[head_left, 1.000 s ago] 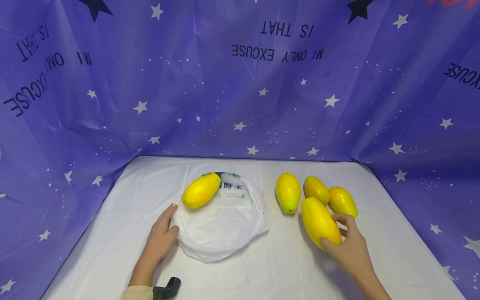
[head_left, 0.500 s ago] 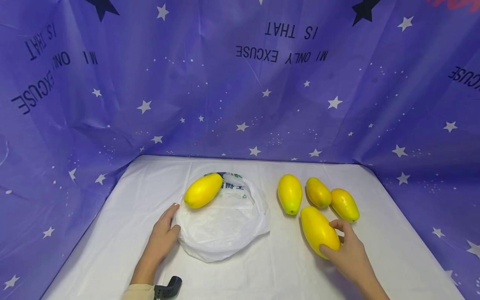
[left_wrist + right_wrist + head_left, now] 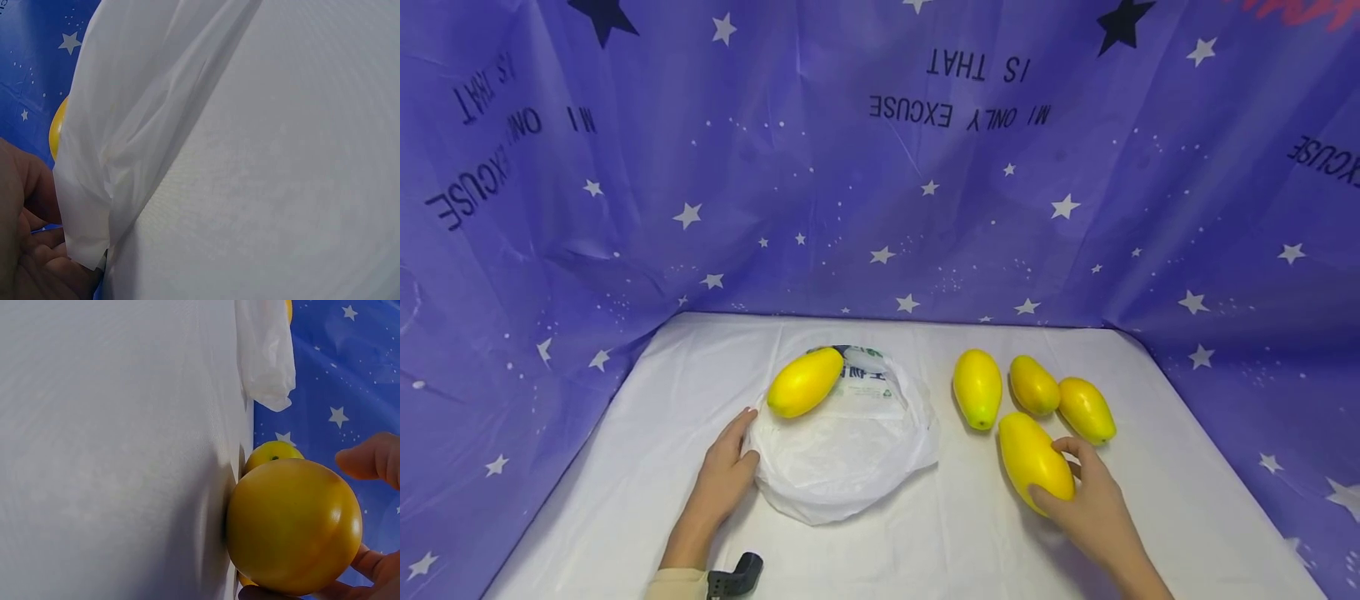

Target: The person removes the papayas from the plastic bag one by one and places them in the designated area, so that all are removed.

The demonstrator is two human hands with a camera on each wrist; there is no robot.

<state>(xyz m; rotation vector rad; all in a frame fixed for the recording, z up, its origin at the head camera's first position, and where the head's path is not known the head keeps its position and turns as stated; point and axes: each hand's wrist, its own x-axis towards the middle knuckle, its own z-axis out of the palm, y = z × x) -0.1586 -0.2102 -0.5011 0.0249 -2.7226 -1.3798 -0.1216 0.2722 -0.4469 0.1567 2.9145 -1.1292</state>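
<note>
the right hand [image 3: 1093,508] curls its thumb and fingers round the near end of a smooth, glossy, oval yellow mango-like fruit [image 3: 1034,461] that lies on the white cloth-covered worktop [image 3: 970,533], just in front of three more yellow fruits. in the right wrist view the same fruit [image 3: 294,526] fills the lower right, its skin waxy with a soft sheen, its side against the cloth; a fingertip [image 3: 369,457] arches above it and the palm is cut off at the bottom edge.

the three loose fruits stand near the back right: a longer one with a greenish tip [image 3: 977,387], a rounder orange-tinged one [image 3: 1033,385], and a third [image 3: 1086,409] beside it, the last two touching or nearly so.

the left hand [image 3: 724,467] rests at the left rim of a thin, crinkled white plastic bag [image 3: 842,454] spread low on the worktop, fingers bent against the film; whether they pinch it cannot be told from the head view. in the left wrist view the bag's folded edge [image 3: 106,187] sits right at the fingers [image 3: 37,262], which are mostly cut off.

one more yellow fruit [image 3: 805,382] lies at the bag's far edge, over green printing [image 3: 868,379] too small to read.

a purple star-printed fabric backdrop [image 3: 880,167] hangs wrinkled behind.
</note>
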